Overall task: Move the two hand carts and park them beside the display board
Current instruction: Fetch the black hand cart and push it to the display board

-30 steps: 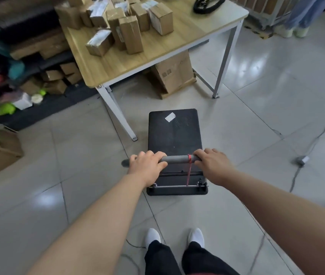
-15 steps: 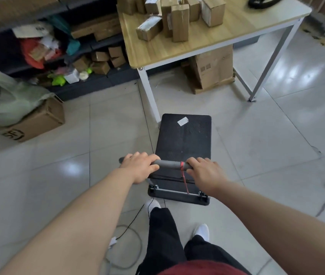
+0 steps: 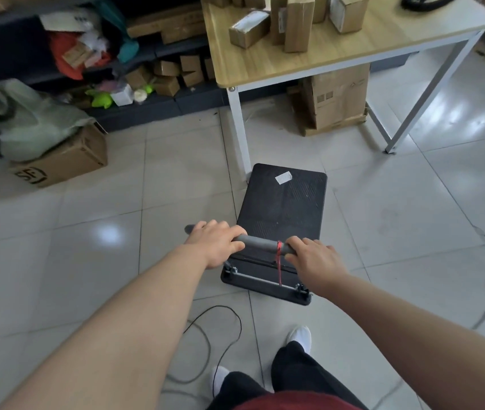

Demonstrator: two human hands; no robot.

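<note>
A black flat hand cart point(image 3: 282, 208) with a white sticker on its deck stands on the tiled floor in front of me. Its grey padded handle point(image 3: 260, 242) carries a red string. My left hand point(image 3: 214, 242) is closed around the handle's left part and my right hand point(image 3: 313, 260) around its right part. The cart's far left corner is close to the white leg point(image 3: 238, 131) of a wooden table. A second cart and a display board are not in view.
The wooden table point(image 3: 265, 66) holds several cardboard parcels, with a large box point(image 3: 337, 99) beneath it. Dark shelving point(image 3: 87, 69) full of clutter runs along the left back. A cardboard box with a green bag point(image 3: 57, 155) sits left. A black cable point(image 3: 220, 344) loops near my feet.
The view has swung left and the cart has turned and rolled that way with me. The table now sits to the upper right; the shelves and floor box have come into view.
</note>
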